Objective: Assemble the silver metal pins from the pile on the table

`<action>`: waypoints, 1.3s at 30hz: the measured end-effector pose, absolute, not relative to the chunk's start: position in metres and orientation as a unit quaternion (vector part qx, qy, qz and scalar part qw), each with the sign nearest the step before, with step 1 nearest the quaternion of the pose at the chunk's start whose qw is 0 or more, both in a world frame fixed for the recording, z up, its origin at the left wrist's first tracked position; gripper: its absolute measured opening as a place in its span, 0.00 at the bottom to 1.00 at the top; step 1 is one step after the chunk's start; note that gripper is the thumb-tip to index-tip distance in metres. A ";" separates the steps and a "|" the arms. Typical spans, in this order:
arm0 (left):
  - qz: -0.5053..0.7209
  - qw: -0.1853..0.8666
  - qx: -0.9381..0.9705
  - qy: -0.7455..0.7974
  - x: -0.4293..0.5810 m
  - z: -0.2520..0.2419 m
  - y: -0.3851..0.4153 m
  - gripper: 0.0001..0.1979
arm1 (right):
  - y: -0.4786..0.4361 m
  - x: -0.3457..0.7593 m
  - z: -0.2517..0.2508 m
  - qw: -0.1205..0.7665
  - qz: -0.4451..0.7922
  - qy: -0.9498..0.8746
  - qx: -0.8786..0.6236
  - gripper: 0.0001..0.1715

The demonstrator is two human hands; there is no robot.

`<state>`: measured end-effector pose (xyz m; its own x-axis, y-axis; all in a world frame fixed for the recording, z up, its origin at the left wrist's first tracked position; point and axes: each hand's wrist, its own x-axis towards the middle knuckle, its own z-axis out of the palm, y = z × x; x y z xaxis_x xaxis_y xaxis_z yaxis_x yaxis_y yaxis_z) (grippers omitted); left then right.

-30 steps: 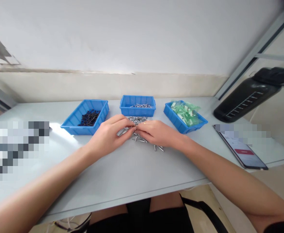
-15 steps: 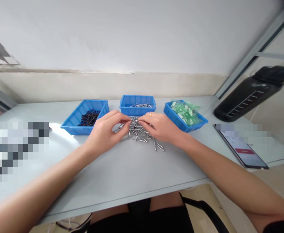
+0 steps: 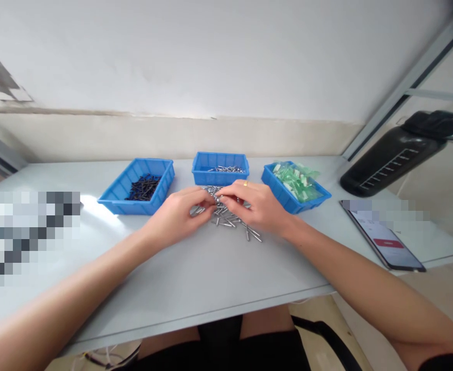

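Note:
A loose pile of slender silver metal rivets (image 3: 226, 219) lies on the grey table. Over it my left hand (image 3: 182, 211) is closed in a pinch, thumb against fingertips; what sits between them is hidden. My right hand (image 3: 255, 203), with a ring on one finger, pinches a small shiny rivet (image 3: 217, 199) right beside the left fingertips. Behind the pile, the middle blue bin (image 3: 220, 178) contains more silver rivets.
At the left stands a blue bin (image 3: 126, 207) of dark, thin fasteners (image 3: 144, 187). To the right, another blue bin (image 3: 286, 198) holds green plastic packets (image 3: 298, 180). A black bottle (image 3: 396, 149) and a phone (image 3: 384, 237) are at far right. The wall (image 3: 211, 136) rises behind.
Both hands have shifted slightly and their fingertips have come closer together. A shiny rivet now shows at the right fingertips. The bins have not moved on the table.

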<state>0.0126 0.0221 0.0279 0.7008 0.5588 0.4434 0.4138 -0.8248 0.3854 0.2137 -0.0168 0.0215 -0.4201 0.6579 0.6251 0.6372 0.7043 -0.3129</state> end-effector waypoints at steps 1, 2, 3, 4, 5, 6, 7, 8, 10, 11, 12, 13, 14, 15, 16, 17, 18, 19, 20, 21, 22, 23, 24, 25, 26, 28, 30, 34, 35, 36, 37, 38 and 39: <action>0.270 0.139 0.916 0.262 0.013 0.027 0.022 0.06 | -0.017 0.214 0.021 0.374 0.012 -0.845 -0.382 0.14; 0.264 0.148 0.916 0.261 0.014 0.027 0.021 0.06 | -0.017 0.214 0.022 0.371 0.010 -0.846 -0.382 0.13; 0.265 0.157 0.914 0.263 0.015 0.027 0.021 0.07 | -0.017 0.214 0.022 0.369 0.009 -0.847 -0.382 0.13; 0.270 0.167 0.910 0.267 0.015 0.028 0.020 0.07 | -0.017 0.214 0.022 0.368 0.008 -0.848 -0.381 0.12; 0.277 0.176 0.905 0.270 0.016 0.028 0.020 0.07 | -0.017 0.214 0.023 0.369 0.007 -0.849 -0.379 0.12; 0.284 0.184 0.901 0.271 0.016 0.029 0.020 0.07 | -0.017 0.214 0.023 0.371 0.006 -0.849 -0.375 0.11; 0.290 0.191 0.898 0.271 0.016 0.030 0.019 0.08 | -0.017 0.214 0.023 0.375 0.006 -0.850 -0.369 0.11; 0.291 0.196 0.897 0.270 0.016 0.031 0.019 0.08 | -0.016 0.214 0.023 0.377 0.007 -0.852 -0.363 0.10; 0.291 0.199 0.896 0.271 0.016 0.031 0.019 0.09 | -0.016 0.214 0.023 0.376 0.012 -0.855 -0.356 0.11; 0.291 0.198 0.895 0.274 0.016 0.032 0.019 0.09 | -0.016 0.215 0.024 0.373 0.017 -0.856 -0.357 0.11; 0.293 0.199 0.893 0.277 0.016 0.032 0.019 0.10 | -0.016 0.215 0.024 0.371 0.024 -0.855 -0.362 0.12; 0.297 0.203 0.890 0.281 0.016 0.032 0.019 0.10 | -0.016 0.215 0.024 0.370 0.032 -0.852 -0.369 0.12; 0.304 0.210 0.884 0.285 0.016 0.033 0.019 0.10 | -0.016 0.215 0.025 0.370 0.041 -0.849 -0.376 0.13; 0.314 0.219 0.877 0.291 0.016 0.034 0.019 0.10 | -0.016 0.215 0.025 0.371 0.051 -0.846 -0.380 0.13; 0.325 0.228 0.868 0.298 0.016 0.034 0.019 0.10 | -0.016 0.215 0.025 0.369 0.059 -0.844 -0.384 0.13; 0.336 0.236 0.859 0.305 0.016 0.035 0.018 0.09 | -0.016 0.215 0.025 0.366 0.066 -0.844 -0.386 0.14; 0.346 0.243 0.852 0.309 0.015 0.036 0.018 0.09 | -0.015 0.215 0.025 0.361 0.069 -0.846 -0.387 0.14; 0.354 0.248 0.847 0.311 0.015 0.036 0.018 0.09 | -0.015 0.215 0.025 0.355 0.071 -0.848 -0.388 0.14; 0.359 0.254 0.843 0.310 0.015 0.036 0.018 0.09 | -0.014 0.215 0.024 0.350 0.070 -0.850 -0.388 0.13; 0.363 0.261 0.840 0.308 0.015 0.036 0.018 0.09 | -0.014 0.215 0.023 0.349 0.067 -0.852 -0.386 0.13; 0.366 0.271 0.836 0.306 0.015 0.036 0.018 0.08 | -0.014 0.215 0.023 0.350 0.061 -0.853 -0.383 0.12; 0.368 0.281 0.833 0.304 0.015 0.036 0.018 0.08 | -0.013 0.215 0.022 0.352 0.053 -0.854 -0.380 0.12; 0.370 0.291 0.828 0.305 0.015 0.036 0.017 0.08 | -0.013 0.215 0.022 0.356 0.045 -0.854 -0.378 0.11; 0.372 0.299 0.823 0.307 0.015 0.036 0.017 0.08 | -0.012 0.216 0.021 0.359 0.037 -0.853 -0.378 0.11; 0.374 0.305 0.819 0.311 0.015 0.037 0.017 0.08 | -0.011 0.216 0.021 0.358 0.029 -0.852 -0.382 0.11; 0.377 0.306 0.812 0.323 0.015 0.038 0.016 0.09 | -0.010 0.217 0.021 0.345 0.017 -0.850 -0.398 0.10; 0.379 0.292 0.813 0.333 0.015 0.039 0.016 0.09 | -0.009 0.217 0.021 0.322 0.013 -0.849 -0.419 0.10; 0.371 0.243 0.827 0.346 0.016 0.040 0.017 0.08 | -0.009 0.218 0.021 0.305 0.014 -0.846 -0.438 0.10; 0.369 0.232 0.828 0.352 0.016 0.039 0.017 0.08 | -0.009 0.218 0.022 0.311 0.013 -0.843 -0.439 0.10; 0.369 0.224 0.828 0.359 0.016 0.038 0.017 0.08 | -0.009 0.218 0.023 0.319 0.011 -0.839 -0.441 0.11; 0.370 0.218 0.826 0.364 0.016 0.038 0.018 0.09 | -0.009 0.218 0.023 0.325 0.009 -0.835 -0.444 0.11; 0.371 0.212 0.826 0.368 0.016 0.037 0.018 0.09 | -0.010 0.219 0.024 0.329 0.006 -0.832 -0.446 0.11; 0.371 0.206 0.826 0.371 0.015 0.036 0.019 0.09 | -0.010 0.219 0.024 0.331 0.004 -0.831 -0.447 0.11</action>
<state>0.0152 0.0186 0.0365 0.4484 0.7663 0.4602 0.4598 -0.6393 0.6164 0.2187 -0.0099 0.0237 -0.3809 0.7456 0.5467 0.7400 0.6004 -0.3032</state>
